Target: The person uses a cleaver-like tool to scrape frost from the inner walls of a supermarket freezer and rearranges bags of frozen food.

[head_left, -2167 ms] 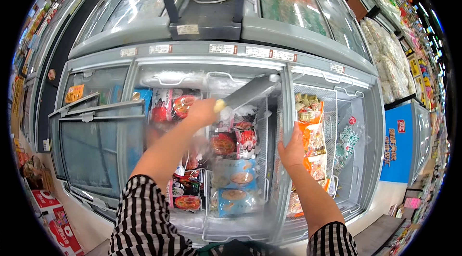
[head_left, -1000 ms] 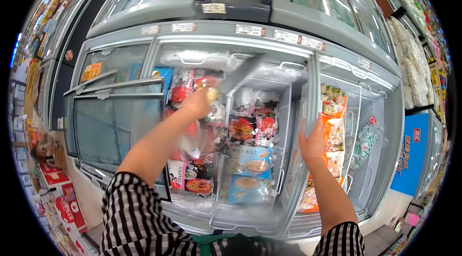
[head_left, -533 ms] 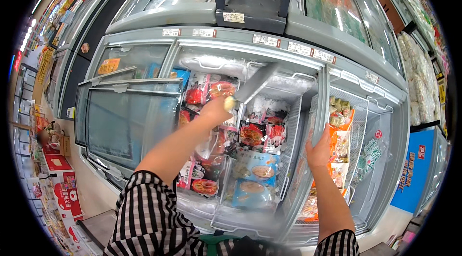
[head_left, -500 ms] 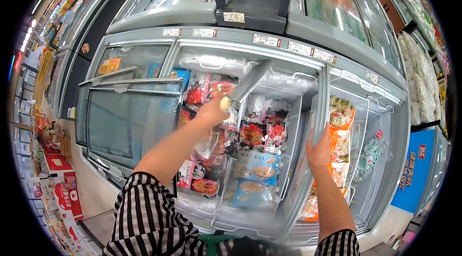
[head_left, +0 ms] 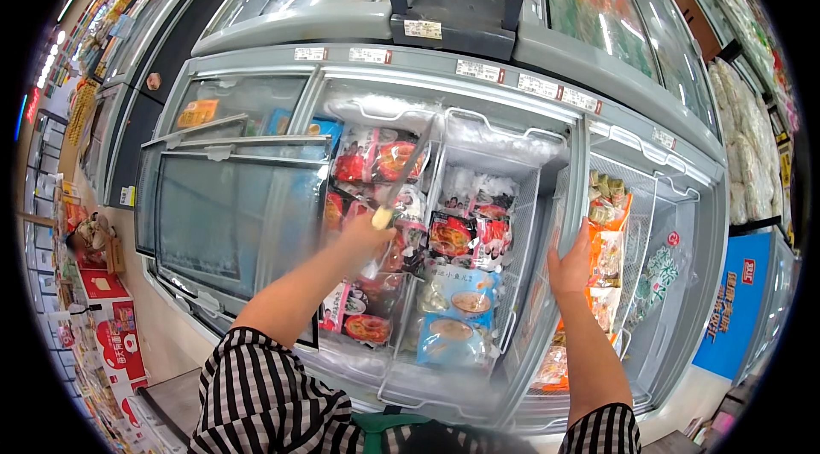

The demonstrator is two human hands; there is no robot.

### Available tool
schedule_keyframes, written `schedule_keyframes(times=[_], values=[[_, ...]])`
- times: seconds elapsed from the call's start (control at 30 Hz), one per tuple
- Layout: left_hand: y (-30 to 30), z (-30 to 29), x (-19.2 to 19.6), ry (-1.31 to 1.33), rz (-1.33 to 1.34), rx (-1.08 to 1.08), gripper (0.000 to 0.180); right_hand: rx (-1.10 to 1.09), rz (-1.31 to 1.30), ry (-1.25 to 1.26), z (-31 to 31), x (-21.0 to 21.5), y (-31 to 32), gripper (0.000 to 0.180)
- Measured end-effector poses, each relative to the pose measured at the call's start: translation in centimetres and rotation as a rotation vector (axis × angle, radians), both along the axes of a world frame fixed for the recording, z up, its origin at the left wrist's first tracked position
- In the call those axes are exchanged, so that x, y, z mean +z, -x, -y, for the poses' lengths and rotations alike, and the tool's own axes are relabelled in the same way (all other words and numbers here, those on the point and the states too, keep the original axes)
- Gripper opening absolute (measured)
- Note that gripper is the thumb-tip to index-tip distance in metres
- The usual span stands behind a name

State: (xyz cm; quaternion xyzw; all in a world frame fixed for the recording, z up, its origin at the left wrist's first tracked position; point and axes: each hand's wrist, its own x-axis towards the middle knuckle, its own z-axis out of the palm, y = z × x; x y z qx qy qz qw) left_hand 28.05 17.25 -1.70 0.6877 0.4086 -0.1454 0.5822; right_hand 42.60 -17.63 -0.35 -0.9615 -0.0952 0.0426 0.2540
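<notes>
Chest freezer [head_left: 424, 63] | Left hand [head_left: 363, 238], closed round a pale-handled blade [head_left: 409, 166], draws back over bagged food [head_left: 354, 165]; blade swings nearly edge-on, apparently easing off the frosted rear wall [head_left: 376, 107] | Right hand [head_left: 570, 263] at the divider [head_left: 577, 168], its hold unclear.

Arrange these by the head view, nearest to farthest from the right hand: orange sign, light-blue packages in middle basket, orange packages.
1. Orange packages: just to the right of the right hand.
2. Light-blue packages: to its left.
3. Orange sign: far left.
</notes>
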Motion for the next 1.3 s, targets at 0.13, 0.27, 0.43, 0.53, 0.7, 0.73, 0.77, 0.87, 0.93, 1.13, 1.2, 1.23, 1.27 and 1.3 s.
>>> schedule_keyframes(times=[0.13,0.27,0.43,0.53,0.7,0.73,0.77,0.87,0.93,1.13,1.2,1.23,1.27,1.3], values=[[2.7,0.8,-1.7,-0.041,0.042,0.035,0.016,-0.014,-0.029,0.004,-0.2,0.4,0.1,0.084],[2.5,1.3,-0.7,-0.037,0.119,0.147,0.014,-0.051,-0.077,0.014,-0.3,0.6,-0.1,0.084],[-0.5,1.9,1.6,-0.067,0.333,0.291,0.019,-0.041,-0.037,0.031,0.0,0.1,-0.2,0.083],[-0.9,0.4,-2.6,-0.364,0.298,0.168,0.023,-0.015,-0.019,0.004,-0.2,0.0,-0.2,0.082],[-3.9,1.2,0.4,-0.202,0.094,0.098,0.013,-0.028,-0.040,0.006,-0.1,0.1,-0.1,0.081],[-4.2,1.3,0.6,-0.178,0.083,0.126,0.013,-0.025,-0.029,0.005,0.0,0.0,-0.1,0.081],[-3.9,1.0,-0.7,-0.164,0.111,0.121,0.013,-0.022,-0.019,0.004,0.0,-0.1,-0.2,0.082],[-2.5,1.3,-3.7,-0.466,0.343,0.083,0.012,-0.037,-0.043,-0.010,-0.2,0.3,0.0,0.082],[-3.0,2.1,-3.3,-0.552,0.388,0.079,0.012,-0.051,-0.050,-0.006,0.2,0.6,0.1,0.082],[-3.8,0.6,-3.3,-0.330,0.172,0.104,0.013,-0.022,-0.007,-0.008,-0.3,0.1,-0.3,0.083],[-3.7,1.6,0.8,-0.239,0.257,0.170,0.014,-0.033,-0.009,0.006,-0.1,0.1,0.1,0.083],[-2.9,1.3,-0.5,-0.357,0.405,0.138,0.015,-0.030,-0.020,-0.001,-0.3,0.3,0.1,0.083],[-2.9,1.1,-0.4,-0.423,0.385,0.132,0.016,-0.027,-0.032,-0.009,-0.5,0.7,-0.1,0.083],[-2.6,1.2,-0.1,-0.483,0.357,0.129,0.016,-0.020,-0.050,-0.009,-0.5,0.9,0.0,0.083]])
